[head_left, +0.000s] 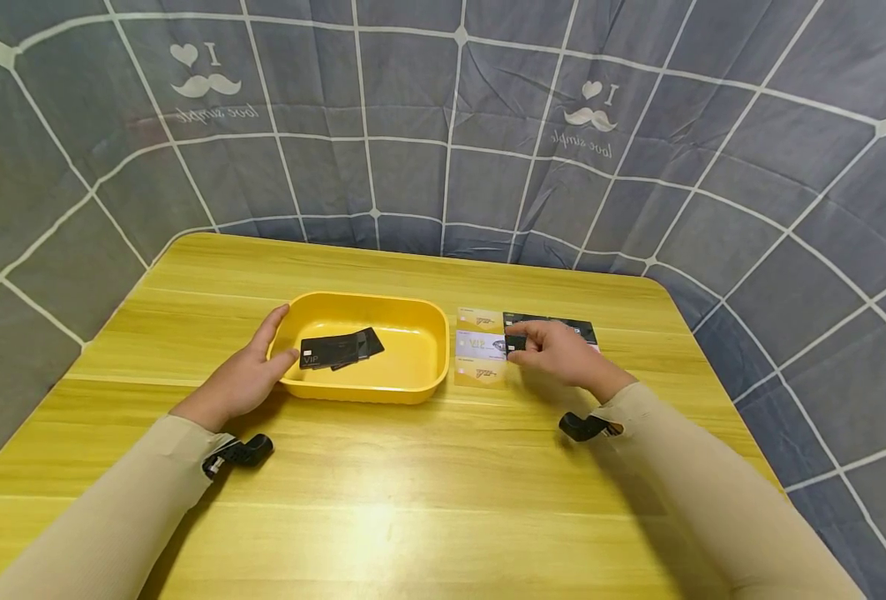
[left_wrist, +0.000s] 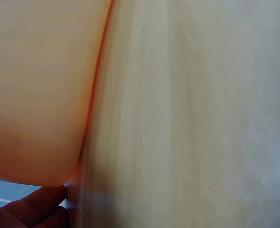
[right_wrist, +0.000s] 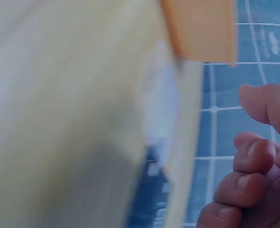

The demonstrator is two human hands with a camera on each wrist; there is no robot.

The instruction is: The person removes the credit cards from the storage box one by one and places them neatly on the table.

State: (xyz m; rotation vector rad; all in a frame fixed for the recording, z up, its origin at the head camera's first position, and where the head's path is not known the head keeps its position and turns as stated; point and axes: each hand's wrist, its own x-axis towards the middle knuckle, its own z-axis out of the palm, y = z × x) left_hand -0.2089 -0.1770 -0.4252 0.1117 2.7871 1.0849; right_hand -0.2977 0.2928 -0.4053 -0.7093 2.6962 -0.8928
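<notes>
A yellow plastic tray [head_left: 371, 395] stands on the table, with several overlapping black cards [head_left: 327, 352] inside, the top one marked VIP. My left hand [head_left: 243, 379] grips the tray's left end, thumb at the near rim and fingers along the outside. In the left wrist view, the fingers [left_wrist: 40, 204] reach the tray's lower corner. My right hand [head_left: 563, 354] hovers over black cards [head_left: 573, 326] right of the tray, partly hiding them. Its thumb [right_wrist: 263, 105] and bent fingers stand apart, with nothing visible between them. A silver VIP card [head_left: 475, 344] lies just left of the fingertips.
Two gold cards, an upper one [head_left: 476, 320] and a lower one [head_left: 480, 374], lie above and below the silver card. A wooden table [head_left: 443, 500] carries everything. Grey checked fabric [head_left: 405, 108] hangs behind and around it. Black wrist mounts [head_left: 243, 452] protrude below both sleeves.
</notes>
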